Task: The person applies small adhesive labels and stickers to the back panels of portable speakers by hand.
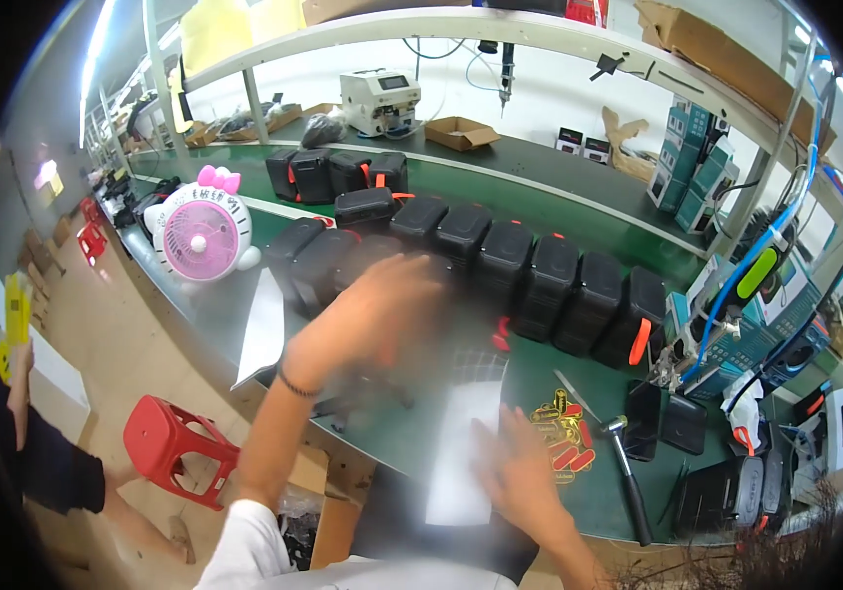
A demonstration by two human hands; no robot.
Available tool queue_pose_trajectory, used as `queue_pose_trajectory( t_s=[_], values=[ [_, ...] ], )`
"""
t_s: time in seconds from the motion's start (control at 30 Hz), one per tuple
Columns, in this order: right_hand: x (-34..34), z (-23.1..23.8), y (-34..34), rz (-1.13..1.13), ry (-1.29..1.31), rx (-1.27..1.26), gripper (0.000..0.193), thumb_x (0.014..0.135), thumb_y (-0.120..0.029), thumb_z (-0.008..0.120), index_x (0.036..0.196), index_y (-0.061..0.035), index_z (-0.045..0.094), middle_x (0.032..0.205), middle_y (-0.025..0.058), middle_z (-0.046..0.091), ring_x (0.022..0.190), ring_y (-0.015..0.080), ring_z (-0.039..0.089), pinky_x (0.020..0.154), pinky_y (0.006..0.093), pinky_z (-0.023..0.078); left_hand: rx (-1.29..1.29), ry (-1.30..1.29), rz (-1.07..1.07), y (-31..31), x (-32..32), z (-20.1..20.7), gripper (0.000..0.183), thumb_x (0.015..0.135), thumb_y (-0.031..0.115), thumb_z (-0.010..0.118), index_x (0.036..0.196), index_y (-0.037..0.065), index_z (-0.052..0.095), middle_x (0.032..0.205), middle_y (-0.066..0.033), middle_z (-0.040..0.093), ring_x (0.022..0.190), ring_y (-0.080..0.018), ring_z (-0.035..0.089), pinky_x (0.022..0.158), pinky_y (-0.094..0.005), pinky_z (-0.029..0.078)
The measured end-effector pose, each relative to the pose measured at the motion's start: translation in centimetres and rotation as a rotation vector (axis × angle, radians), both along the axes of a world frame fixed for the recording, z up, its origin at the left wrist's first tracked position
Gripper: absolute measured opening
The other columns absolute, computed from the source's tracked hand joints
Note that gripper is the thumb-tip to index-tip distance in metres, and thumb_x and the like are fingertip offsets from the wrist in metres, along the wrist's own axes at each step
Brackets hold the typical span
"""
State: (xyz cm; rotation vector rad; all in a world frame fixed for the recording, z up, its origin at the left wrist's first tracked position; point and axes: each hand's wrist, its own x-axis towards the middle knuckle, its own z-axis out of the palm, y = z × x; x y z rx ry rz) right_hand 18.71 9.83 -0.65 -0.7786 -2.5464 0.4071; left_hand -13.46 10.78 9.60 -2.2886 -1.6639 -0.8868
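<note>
Gap between black cases (504, 261) and badges (564, 458), hammer (630, 482) obstructing right

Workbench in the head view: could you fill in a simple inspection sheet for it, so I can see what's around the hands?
Surface: green worktop, partly covered.
Job's things: white sheet near the front edge; black cases in a row behind.
Clutter: hammer, red and gold badges, pink-and-white fan.
Hands: left hand blurred, in front of the black cases; right hand at the sheet's right edge. Whether either holds anything is unclear.
Cables: blue cable or hose at the right.
Surroundings: red stool and another person at left.
</note>
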Motion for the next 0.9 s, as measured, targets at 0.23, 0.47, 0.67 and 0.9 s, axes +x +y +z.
queue_pose_trajectory(
  t_s=[0.23, 0.47, 0.67, 0.9],
  values=[
    [0.1, -1.8, 0.1, 0.018, -0.077, 0.012, 0.058, 0.094, -0.046, 0.070, 0.134, -0.0030, 0.067, 0.159, 0.0263, 0.040, 0.150, 0.0458, 0.033, 0.119, 0.0593, 0.026, -0.237, 0.689, 0.126, 1.9, -2.1, 2.3, 0.090, 0.080, -0.006, 0.065, 0.158, 0.033, 0.044, 0.159, -0.0175, 0.042, 0.117, -0.0312, 0.058, 0.101, -0.0388, 0.049],
    [0.6, -2.7, -0.3, -0.046, -0.097, -0.023, 0.067, 0.092, -0.043, 0.073, 0.140, 0.0019, 0.060, 0.157, 0.0283, 0.042, 0.148, 0.0478, 0.033, 0.121, 0.0617, 0.020, -0.121, 0.878, -0.163, 6.2, -1.6, 3.7, 0.068, 0.075, 0.015, 0.082, 0.137, 0.026, 0.055, 0.153, -0.0121, 0.048, 0.125, -0.0308, 0.057, 0.098, -0.0411, 0.051],
    [-0.3, -3.3, -0.8, -0.069, -0.170, -0.020, 0.078, 0.091, -0.045, 0.071, 0.148, 0.0037, 0.049, 0.156, 0.0297, 0.042, 0.149, 0.0478, 0.033, 0.122, 0.0630, 0.020, -0.495, 0.454, -0.202, 3.6, 0.5, 8.3, 0.076, 0.068, 0.022, 0.083, 0.132, -0.003, 0.051, 0.126, -0.0248, 0.061, 0.124, -0.0413, 0.057, 0.107, -0.0464, 0.047],
    [-3.9, -3.4, -0.6, -0.052, -0.040, 0.120, 0.068, 0.096, -0.048, 0.066, 0.139, 0.0033, 0.058, 0.149, 0.0252, 0.050, 0.142, 0.0430, 0.043, 0.118, 0.0586, 0.031, -0.189, -0.438, -0.194, -5.5, 1.3, 9.5, 0.083, 0.069, 0.035, 0.087, 0.136, -0.001, 0.054, 0.131, -0.0130, 0.060, 0.121, -0.0232, 0.061, 0.105, -0.0366, 0.047]
  ],
)
